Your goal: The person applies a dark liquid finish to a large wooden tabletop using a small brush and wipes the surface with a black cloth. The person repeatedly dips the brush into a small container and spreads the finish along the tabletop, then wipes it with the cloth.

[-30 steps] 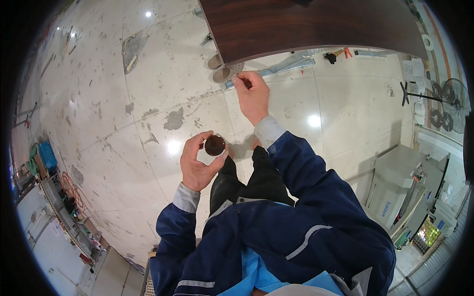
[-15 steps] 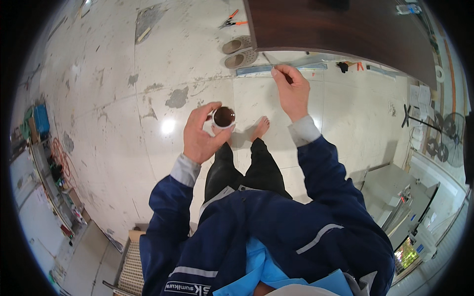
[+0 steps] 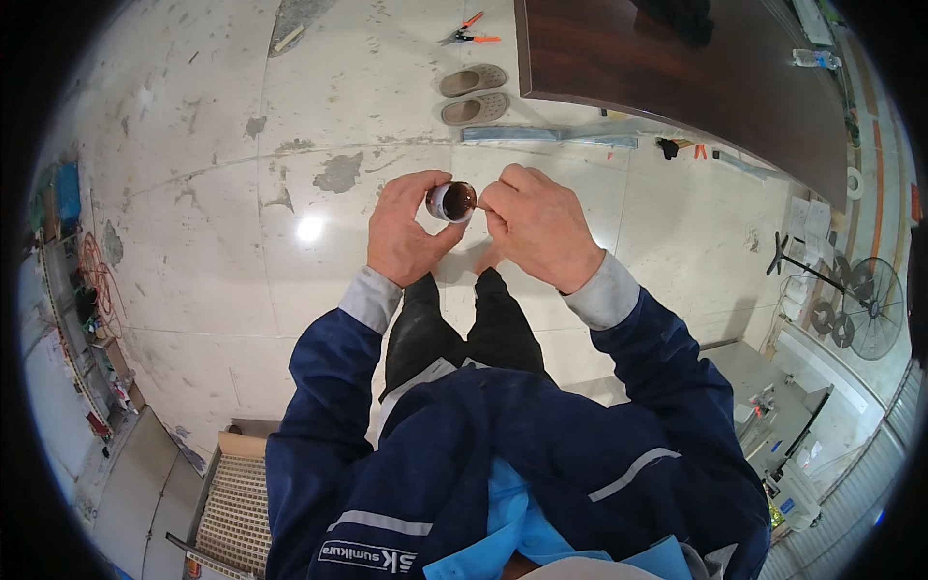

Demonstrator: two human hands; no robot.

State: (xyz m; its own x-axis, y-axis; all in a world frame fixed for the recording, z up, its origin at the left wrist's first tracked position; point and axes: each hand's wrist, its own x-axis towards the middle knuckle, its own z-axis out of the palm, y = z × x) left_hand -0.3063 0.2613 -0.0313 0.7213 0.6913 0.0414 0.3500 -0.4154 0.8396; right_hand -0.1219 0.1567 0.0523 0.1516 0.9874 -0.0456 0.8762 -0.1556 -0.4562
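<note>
My left hand (image 3: 406,227) curls thumb and fingers around a small round jar (image 3: 446,202). The jar has pale markings on its side, and its open mouth shows dark reddish brown inside. It is tilted, with the mouth toward my right hand (image 3: 536,222). At the right edge of the mouth, the thumb and forefinger of that hand are pinched together. Something thin and reddish may be between them, too small to make out. Both hands are held up in front of me, above my legs and bare feet.
A dark wooden table (image 3: 667,87) stands at the far right with a clear plastic bottle (image 3: 815,59) on it. Near it on the floor lie clogs (image 3: 474,108), orange-handled snips (image 3: 471,37) and a metal strip (image 3: 512,134). A fan (image 3: 870,309) stands right; a woven-seat chair (image 3: 230,503) sits lower left.
My right hand has come down and left from out over the floor to the jar's mouth. My left hand has raised the jar slightly and tilted it toward the right.
</note>
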